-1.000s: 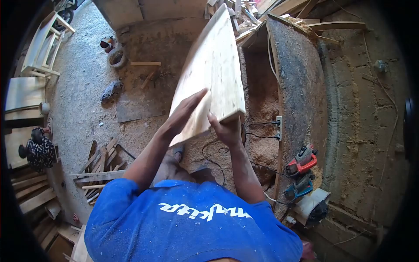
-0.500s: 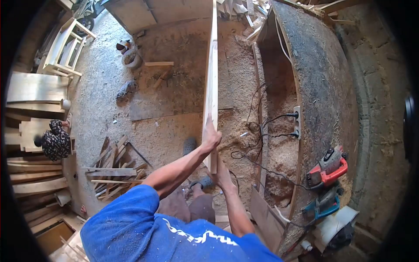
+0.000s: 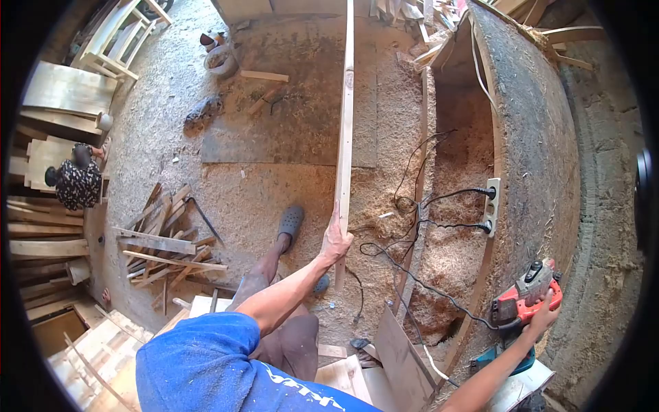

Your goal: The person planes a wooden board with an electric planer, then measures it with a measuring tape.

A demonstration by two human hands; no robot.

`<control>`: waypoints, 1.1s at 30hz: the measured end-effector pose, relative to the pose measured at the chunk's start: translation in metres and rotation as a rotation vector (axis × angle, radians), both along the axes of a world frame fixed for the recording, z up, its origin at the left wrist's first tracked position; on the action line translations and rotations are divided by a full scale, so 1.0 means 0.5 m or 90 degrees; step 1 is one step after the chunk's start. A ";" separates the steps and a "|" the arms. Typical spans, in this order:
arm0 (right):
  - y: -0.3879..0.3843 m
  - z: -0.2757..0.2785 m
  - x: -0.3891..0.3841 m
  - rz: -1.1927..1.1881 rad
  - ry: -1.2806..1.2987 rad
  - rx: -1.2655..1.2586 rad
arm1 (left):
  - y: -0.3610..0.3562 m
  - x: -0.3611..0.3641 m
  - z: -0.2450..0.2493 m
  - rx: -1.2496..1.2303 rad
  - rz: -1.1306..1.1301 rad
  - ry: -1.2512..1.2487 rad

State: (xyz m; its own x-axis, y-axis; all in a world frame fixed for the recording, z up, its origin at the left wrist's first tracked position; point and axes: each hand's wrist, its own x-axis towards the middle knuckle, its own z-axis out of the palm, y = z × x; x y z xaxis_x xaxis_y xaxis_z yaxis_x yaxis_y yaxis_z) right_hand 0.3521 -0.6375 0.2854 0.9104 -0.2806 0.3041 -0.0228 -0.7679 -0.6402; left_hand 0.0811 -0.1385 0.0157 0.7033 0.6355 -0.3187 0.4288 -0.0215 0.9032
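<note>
A long, narrow wooden board runs away from me, its near end at my left hand. The fingers of that hand are wrapped around the board's edges. Off to the right, my right hand is on the handle of a red and grey electric planer, its fingers closed around the grip as far as I can see. The planer rests on the dusty bench top. Just below it sits a teal power tool, partly covered by my right forearm.
A power strip with two plugs is fixed to the bench edge, and black cords trail over the shavings. Scrap wood lies piled at left. Another person is beside stacked boards. A wooden frame stands farther back.
My right hand has let go of the board's near end and moved right to the red planer. My left hand keeps hold of the board. The view has shifted and turned slightly.
</note>
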 end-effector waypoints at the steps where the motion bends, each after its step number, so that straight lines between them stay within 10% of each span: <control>1: 0.029 0.028 0.000 -0.005 0.123 0.250 | 0.000 -0.006 -0.011 0.024 -0.006 -0.062; 7: 0.058 -0.009 -0.026 -0.013 0.103 0.514 | -0.080 -0.099 -0.064 -0.254 0.092 -0.184; 10: 0.099 -0.004 -0.098 -0.009 0.048 0.482 | -0.113 -0.151 -0.150 -0.632 0.187 0.170; 12: 0.200 0.022 -0.200 0.056 0.023 0.421 | -0.100 -0.109 -0.095 -0.935 0.435 0.261; 14: 0.269 0.031 -0.315 0.156 -0.009 0.369 | -0.126 -0.111 -0.256 -1.028 0.446 0.228; 16: 0.300 0.030 -0.407 0.210 0.023 0.379 | -0.161 -0.110 -0.367 -0.900 0.254 0.249; 25: 0.517 -0.153 -0.697 0.230 0.458 0.564 | -0.122 -0.113 -0.269 -0.845 0.243 0.247; 29: 0.518 -0.283 -0.778 0.426 0.385 0.176 | -0.100 -0.157 -0.267 -0.838 0.233 0.249; 33: 0.543 -0.295 -0.814 0.502 0.362 0.124 | -0.080 -0.180 -0.256 -0.839 0.214 0.244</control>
State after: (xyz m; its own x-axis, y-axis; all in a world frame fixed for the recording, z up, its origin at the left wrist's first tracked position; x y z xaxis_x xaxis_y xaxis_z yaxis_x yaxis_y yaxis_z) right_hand -0.0549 -0.3659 0.1377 0.8542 0.4697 -0.2233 0.1059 -0.5775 -0.8095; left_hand -0.0091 -0.1787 -0.1125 0.3152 -0.1566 -0.9360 0.4643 0.8856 0.0082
